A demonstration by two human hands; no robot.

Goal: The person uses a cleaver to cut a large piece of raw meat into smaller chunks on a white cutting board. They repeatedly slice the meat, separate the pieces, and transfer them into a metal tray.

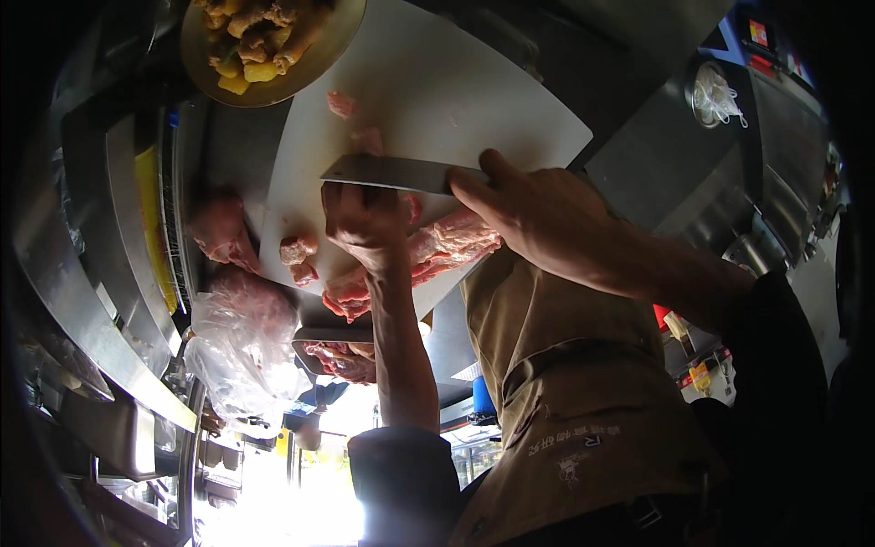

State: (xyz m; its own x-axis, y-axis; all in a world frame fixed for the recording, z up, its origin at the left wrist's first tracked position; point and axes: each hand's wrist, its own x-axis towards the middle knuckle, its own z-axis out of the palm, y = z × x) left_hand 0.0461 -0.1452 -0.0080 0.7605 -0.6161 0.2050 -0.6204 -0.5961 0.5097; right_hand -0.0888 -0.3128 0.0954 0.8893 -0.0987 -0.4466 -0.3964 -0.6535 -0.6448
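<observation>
My right hand (540, 215) grips a cleaver (396, 174), its blade lying across a white cutting board (478, 96). Just below the blade is my left hand (366, 222), with curled fingers against the edge side; whether they hold meat is hidden. A long strip of raw meat (451, 247) passes behind my left wrist, along the near part of the board. Small raw chunks (297, 251) lie left of that hand, and a small piece (340, 104) rests farther up the board. Another piece (369, 140) lies just beyond the blade.
A round bowl (345, 48) of cooked meat and yellow chunks overlaps the board's top left corner. Left of the board are a raw bone-in piece (225, 232) and a clear plastic bag (239, 349) with meat. A metal tray (301, 352) of raw meat sits below the board.
</observation>
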